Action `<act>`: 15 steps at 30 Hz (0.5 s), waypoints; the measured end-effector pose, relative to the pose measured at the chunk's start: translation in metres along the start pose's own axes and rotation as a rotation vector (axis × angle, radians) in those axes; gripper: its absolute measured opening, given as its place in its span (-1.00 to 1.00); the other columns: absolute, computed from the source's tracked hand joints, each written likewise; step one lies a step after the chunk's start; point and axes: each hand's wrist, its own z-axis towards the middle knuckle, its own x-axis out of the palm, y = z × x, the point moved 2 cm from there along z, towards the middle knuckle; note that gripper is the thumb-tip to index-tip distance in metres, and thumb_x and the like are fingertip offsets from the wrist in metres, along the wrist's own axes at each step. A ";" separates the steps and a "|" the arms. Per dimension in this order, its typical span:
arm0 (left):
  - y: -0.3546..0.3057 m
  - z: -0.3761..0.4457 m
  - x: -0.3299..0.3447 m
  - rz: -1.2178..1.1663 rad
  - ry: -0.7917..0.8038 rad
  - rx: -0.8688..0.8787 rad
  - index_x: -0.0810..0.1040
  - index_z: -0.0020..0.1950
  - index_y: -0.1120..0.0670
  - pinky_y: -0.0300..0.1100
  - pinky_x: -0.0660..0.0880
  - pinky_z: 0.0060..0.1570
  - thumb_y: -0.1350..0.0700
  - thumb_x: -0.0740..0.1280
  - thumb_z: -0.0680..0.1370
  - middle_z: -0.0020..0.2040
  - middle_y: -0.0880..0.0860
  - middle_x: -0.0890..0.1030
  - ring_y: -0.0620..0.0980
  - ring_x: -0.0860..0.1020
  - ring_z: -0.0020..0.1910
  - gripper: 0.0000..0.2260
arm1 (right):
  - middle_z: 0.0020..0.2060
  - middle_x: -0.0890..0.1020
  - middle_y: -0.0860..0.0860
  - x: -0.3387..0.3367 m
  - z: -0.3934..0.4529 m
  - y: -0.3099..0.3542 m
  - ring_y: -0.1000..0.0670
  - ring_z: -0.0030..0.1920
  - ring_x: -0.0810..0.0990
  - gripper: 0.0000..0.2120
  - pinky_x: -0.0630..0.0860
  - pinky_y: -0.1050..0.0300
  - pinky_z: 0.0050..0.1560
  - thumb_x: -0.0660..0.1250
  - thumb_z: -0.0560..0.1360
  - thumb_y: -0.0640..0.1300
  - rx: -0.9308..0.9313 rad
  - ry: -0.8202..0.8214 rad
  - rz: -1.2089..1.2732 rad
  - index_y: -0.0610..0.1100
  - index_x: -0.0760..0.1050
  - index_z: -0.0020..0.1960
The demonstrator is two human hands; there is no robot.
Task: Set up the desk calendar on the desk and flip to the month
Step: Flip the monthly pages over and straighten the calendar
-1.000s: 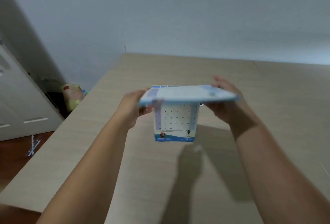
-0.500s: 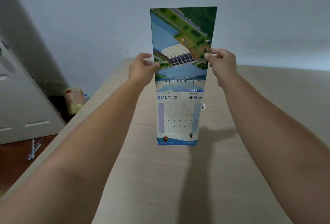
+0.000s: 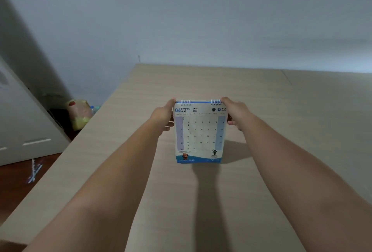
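that calendar (image 3: pixel 199 133) looks light and floppy, so left hand (image 3: pixel 164 116) and right hand (image 3: pixel 234 112) pinching its top corners by the wire rings seems smart

What you cannot make out around the calendar

The calendar (image 3: pixel 199 133) hides its own back and stand from you, and covers the fingers of your left hand (image 3: pixel 164 116) and right hand (image 3: pixel 234 112) behind its upper corners — you cannot tell how they grip. The small print under the date grid is too fine to read. Both forearms are cut off at the bottom edge. By the desk (image 3: pixel 281 111), the yellowish bag (image 3: pixel 79 115) stays blurred — its contents unclear.
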 end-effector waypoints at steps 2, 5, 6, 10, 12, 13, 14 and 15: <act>-0.001 0.001 0.004 -0.048 0.017 -0.012 0.58 -0.19 0.07 -0.03 0.43 0.03 -0.28 0.16 0.55 -0.18 0.03 0.64 0.01 0.56 -0.18 -0.54 | -0.04 0.63 -0.05 0.000 -0.002 0.005 -0.09 0.02 0.56 -0.46 0.53 -0.03 0.04 0.33 0.36 0.17 0.021 -0.017 0.051 -0.14 0.30 0.18; -0.006 0.007 0.007 -0.109 -0.004 -0.012 0.54 -0.20 0.06 -0.08 0.38 -0.05 -0.22 0.19 0.55 -0.23 0.01 0.61 0.03 0.54 -0.19 -0.62 | -0.14 0.63 -0.04 0.002 0.006 0.009 -0.06 -0.10 0.57 -0.58 0.46 0.06 -0.11 0.34 0.41 0.07 0.024 -0.022 0.112 -0.11 0.33 0.15; -0.007 0.009 0.008 -0.117 -0.009 -0.010 0.54 -0.19 0.06 -0.10 0.38 -0.10 -0.20 0.21 0.55 -0.23 0.01 0.61 0.04 0.53 -0.19 -0.64 | -0.15 0.63 -0.04 0.003 0.010 0.009 -0.05 -0.12 0.57 -0.66 0.44 0.08 -0.11 0.34 0.43 0.05 0.020 -0.015 0.124 -0.11 0.42 0.11; -0.017 0.019 0.008 -0.144 -0.023 0.005 0.55 -0.13 0.07 -0.17 0.39 -0.22 -0.14 0.25 0.56 -0.19 0.04 0.60 0.03 0.47 -0.26 -0.71 | -0.22 0.63 -0.07 0.004 0.020 0.015 -0.02 -0.22 0.58 -0.67 0.53 -0.01 0.16 0.36 0.48 -0.02 -0.014 -0.034 0.144 -0.20 0.54 0.16; -0.023 0.027 0.008 -0.144 -0.037 0.010 0.55 -0.10 0.07 -0.18 0.38 -0.24 -0.14 0.26 0.55 -0.15 0.07 0.59 0.04 0.45 -0.24 -0.71 | -0.14 0.66 -0.10 0.004 0.025 0.021 -0.06 -0.10 0.64 -0.61 0.50 -0.08 0.25 0.38 0.49 -0.01 -0.029 -0.065 0.135 -0.26 0.52 0.18; -0.026 0.031 0.008 -0.143 -0.051 0.014 0.55 -0.10 0.08 -0.18 0.38 -0.24 -0.15 0.27 0.54 -0.14 0.07 0.59 0.04 0.45 -0.24 -0.71 | -0.12 0.66 -0.11 0.004 0.027 0.025 -0.06 -0.09 0.63 -0.64 0.52 -0.07 0.22 0.39 0.48 0.01 -0.037 -0.073 0.130 -0.25 0.52 0.11; -0.029 0.035 0.008 -0.144 -0.071 0.017 0.55 -0.13 0.08 -0.18 0.39 -0.25 -0.15 0.28 0.54 -0.15 0.07 0.59 0.03 0.45 -0.27 -0.70 | -0.14 0.66 -0.10 0.005 0.030 0.029 -0.05 -0.13 0.62 -0.69 0.54 -0.03 0.13 0.40 0.47 0.02 -0.046 -0.076 0.129 -0.23 0.52 0.01; -0.032 0.039 0.008 -0.149 -0.094 0.021 0.53 -0.18 0.09 -0.18 0.39 -0.25 -0.14 0.29 0.53 -0.18 0.07 0.58 0.02 0.44 -0.30 -0.70 | -0.20 0.64 -0.07 0.006 0.034 0.033 -0.06 -0.19 0.60 -0.73 0.53 0.01 0.03 0.40 0.45 0.03 -0.055 -0.082 0.130 -0.19 0.49 -0.11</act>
